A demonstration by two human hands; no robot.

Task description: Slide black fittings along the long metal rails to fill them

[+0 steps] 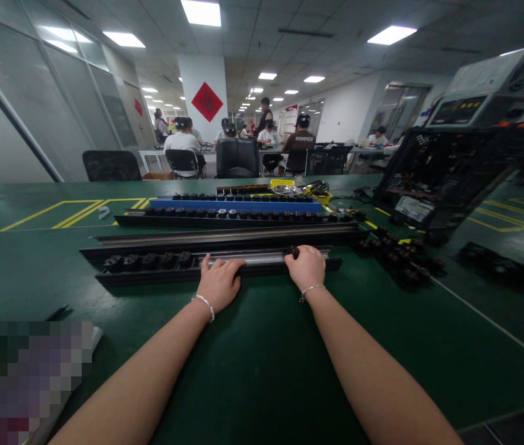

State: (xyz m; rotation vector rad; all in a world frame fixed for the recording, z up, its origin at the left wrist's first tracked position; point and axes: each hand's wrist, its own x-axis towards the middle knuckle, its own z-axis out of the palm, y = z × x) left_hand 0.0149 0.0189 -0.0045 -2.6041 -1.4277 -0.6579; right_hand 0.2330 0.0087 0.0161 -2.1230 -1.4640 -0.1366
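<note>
A long black rail [151,275] with a silver channel lies across the green table in front of me; several small black parts [148,260] sit in its left half. My left hand [219,281] rests flat on the rail near its middle, fingers spread. My right hand [307,267] is closed in a pinch on a small black part [294,251] at the rail's silver channel. A second, longer rail [225,237] lies just behind.
Farther back lie a blue rail [234,204] and a black rail [225,216], both filled with black parts. Loose black parts [398,254] are heaped at the right. An open computer case [447,173] stands at the far right. People sit at desks in the background.
</note>
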